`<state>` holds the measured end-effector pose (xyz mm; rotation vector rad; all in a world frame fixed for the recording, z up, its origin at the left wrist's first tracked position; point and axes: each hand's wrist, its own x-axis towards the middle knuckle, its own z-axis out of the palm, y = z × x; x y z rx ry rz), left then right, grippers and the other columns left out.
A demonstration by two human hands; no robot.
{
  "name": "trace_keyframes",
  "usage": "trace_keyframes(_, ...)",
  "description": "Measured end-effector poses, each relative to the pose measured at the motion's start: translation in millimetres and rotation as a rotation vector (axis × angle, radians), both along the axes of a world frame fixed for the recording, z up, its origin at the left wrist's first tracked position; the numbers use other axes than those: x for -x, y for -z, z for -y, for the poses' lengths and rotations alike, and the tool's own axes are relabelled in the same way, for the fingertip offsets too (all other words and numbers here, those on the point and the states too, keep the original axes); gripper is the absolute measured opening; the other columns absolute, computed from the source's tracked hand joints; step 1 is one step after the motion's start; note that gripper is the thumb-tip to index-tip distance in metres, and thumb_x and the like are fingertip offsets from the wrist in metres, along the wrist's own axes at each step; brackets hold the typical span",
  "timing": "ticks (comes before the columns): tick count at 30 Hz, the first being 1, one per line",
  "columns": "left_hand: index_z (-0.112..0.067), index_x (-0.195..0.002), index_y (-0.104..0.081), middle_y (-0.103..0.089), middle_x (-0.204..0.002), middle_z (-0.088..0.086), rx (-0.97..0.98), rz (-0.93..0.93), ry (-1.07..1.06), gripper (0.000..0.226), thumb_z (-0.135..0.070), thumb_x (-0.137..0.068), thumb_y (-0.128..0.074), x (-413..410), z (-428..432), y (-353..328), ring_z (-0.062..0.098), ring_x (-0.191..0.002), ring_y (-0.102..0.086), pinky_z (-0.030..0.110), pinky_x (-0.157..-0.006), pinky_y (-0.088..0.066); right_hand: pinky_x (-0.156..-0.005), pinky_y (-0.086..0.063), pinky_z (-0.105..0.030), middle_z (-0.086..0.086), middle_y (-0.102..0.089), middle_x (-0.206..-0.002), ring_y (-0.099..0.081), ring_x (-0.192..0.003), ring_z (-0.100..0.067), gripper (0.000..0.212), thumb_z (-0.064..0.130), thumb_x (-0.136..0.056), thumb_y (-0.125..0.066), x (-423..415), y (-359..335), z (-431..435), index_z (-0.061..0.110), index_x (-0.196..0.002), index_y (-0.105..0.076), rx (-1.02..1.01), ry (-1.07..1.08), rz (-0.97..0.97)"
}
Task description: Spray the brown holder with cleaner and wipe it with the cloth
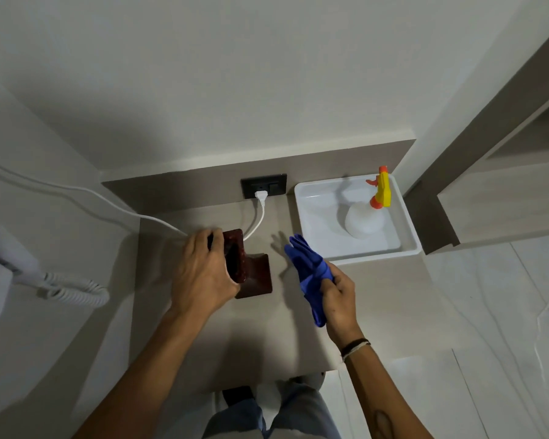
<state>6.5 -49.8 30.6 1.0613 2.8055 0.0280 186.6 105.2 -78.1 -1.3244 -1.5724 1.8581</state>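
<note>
Bare forearms; wristbands (355,345); blue jeans (267,416).

The brown holder (254,274) looks like glossy leather with a textured rim; the blue cloth (311,270) is soft, matt fabric; the tray (406,229) is smooth, shiny white plastic; the surface (267,337) is matt beige laminate; the floor (488,312) is polished marble-look tile.

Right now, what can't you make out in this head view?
- Left part of the brown holder: covered by the left hand.
- Liquid level in the spray bottle: white bottle on white tray.
- Whether the holder is wet: too dim.
- Blue cloth middle: wrapped by the right hand.
</note>
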Motion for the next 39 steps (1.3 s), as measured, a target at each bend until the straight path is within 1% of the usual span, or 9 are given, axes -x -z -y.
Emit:
trace_keyframes(4,-0.003,-0.141,-0.056,-0.061,-0.131,0.02,0.05,-0.019,-0.023,0.097,-0.04,-0.06,-0.094,-2.8,-14.1,2.9,0.038,-0.123,-0.059,0.045,-0.105,-0.05,-0.073,-0.06,-0.024,0.002,-0.082,-0.101,-0.073,-0.087,-0.016,0.059,-0.014,-0.093,-0.037,-16.1,-8.0,-14.0,0.019,-0.119,-0.077,0.009,-0.001,-0.019)
trace_keyframes(9,0.0,-0.141,-0.055,-0.06,-0.131,0.023,0.077,0.011,-0.041,0.104,-0.034,-0.053,-0.1,-14.2,-29.6,3.0,0.04,-0.123,-0.058,0.05,-0.104,-0.052,-0.086,-0.061,-0.03,-0.004,-0.081,-0.117,-0.076,-0.103,-0.022,0.061,-0.015,-0.094,-0.037,-21.2,-28.2,-38.4,0.016,-0.132,-0.073,0.003,-0.009,-0.046)
trace_keyframes(15,0.002,-0.152,-0.042,-0.047,-0.15,0.026,0.007,0.02,-0.047,0.112,-0.042,-0.063,-0.093,-25.5,-38.5,14.9,0.045,-0.141,-0.046,0.053,-0.118,-0.044,-0.106,-0.058,-0.035,-0.01,-0.071,-0.136,-0.069,-0.12,-0.023,0.052,-0.008,-0.101,-0.04,7.5,-43.9,-91.3,0.011,-0.145,-0.062,-0.372,-0.206,-0.029)
trace_keyframes(18,-0.003,-0.164,-0.023,-0.028,-0.168,0.024,0.003,0.045,-0.084,0.134,-0.074,-0.065,-0.079,-27.3,-36.8,27.4,0.044,-0.16,-0.023,0.052,-0.131,-0.025,-0.124,-0.043,-0.041,-0.012,-0.054,-0.158,-0.054,-0.143,-0.029,0.053,-0.007,-0.105,-0.048,40.0,-25.0,-120.2,0.007,-0.155,-0.049,-0.707,-0.431,0.15)
trace_keyframes(20,-0.006,-0.167,-0.015,-0.019,-0.173,0.023,0.013,0.03,-0.116,0.143,-0.099,-0.066,-0.055,-28.2,-37.4,35.6,0.043,-0.163,-0.018,0.053,-0.132,-0.019,-0.132,-0.029,-0.045,-0.012,-0.035,-0.171,-0.033,-0.159,-0.032,0.06,-0.001,-0.107,-0.05,59.9,-3.5,-133.8,0.009,-0.164,-0.034,-0.789,-0.674,0.319)
trace_keyframes(25,-0.003,-0.166,-0.022,-0.029,-0.17,0.027,-0.052,-0.005,-0.146,0.133,-0.103,-0.078,-0.024,-29.6,-40.6,45.0,0.045,-0.16,-0.027,0.058,-0.129,-0.027,-0.134,-0.007,-0.05,-0.015,0.007,-0.178,0.006,-0.165,-0.043,0.089,0.029,-0.107,-0.058,71.3,46.7,-134.6,0.005,-0.168,0.001,-0.856,-1.189,0.741)
trace_keyframes(30,0.001,-0.164,-0.027,-0.032,-0.168,0.028,-0.041,-0.051,-0.11,0.13,-0.1,-0.082,-0.023,-30.1,-38.1,45.4,0.045,-0.159,-0.028,0.055,-0.131,-0.025,-0.135,-0.007,-0.048,-0.014,0.007,-0.179,0.006,-0.165,-0.04,0.071,0.037,-0.115,-0.034,66.9,54.4,-130.0,0.007,-0.169,0.002,-0.923,-1.15,0.764)
trace_keyframes(34,0.002,-0.164,-0.027,-0.033,-0.168,0.028,-0.037,-0.06,-0.104,0.13,-0.099,-0.083,-0.025,-32.9,-36.7,44.1,0.044,-0.159,-0.029,0.053,-0.133,-0.021,-0.135,-0.01,-0.047,-0.014,0.007,-0.179,0.004,-0.166,-0.037,0.072,0.035,-0.115,-0.037,65.1,47.9,-123.9,0.007,-0.169,0.001,-0.927,-1.12,0.761)
trace_keyframes(39,0.003,-0.164,-0.029,-0.035,-0.167,0.028,-0.06,-0.033,-0.117,0.131,-0.1,-0.082,-0.026,-35.3,-34.4,45.0,0.043,-0.16,-0.029,0.053,-0.132,-0.021,-0.135,-0.013,-0.047,-0.011,0.008,-0.179,0.008,-0.166,-0.03,0.07,0.03,-0.115,-0.039,61.6,31.3,-90.3,0.009,-0.169,0.0,-0.99,-0.88,0.558)
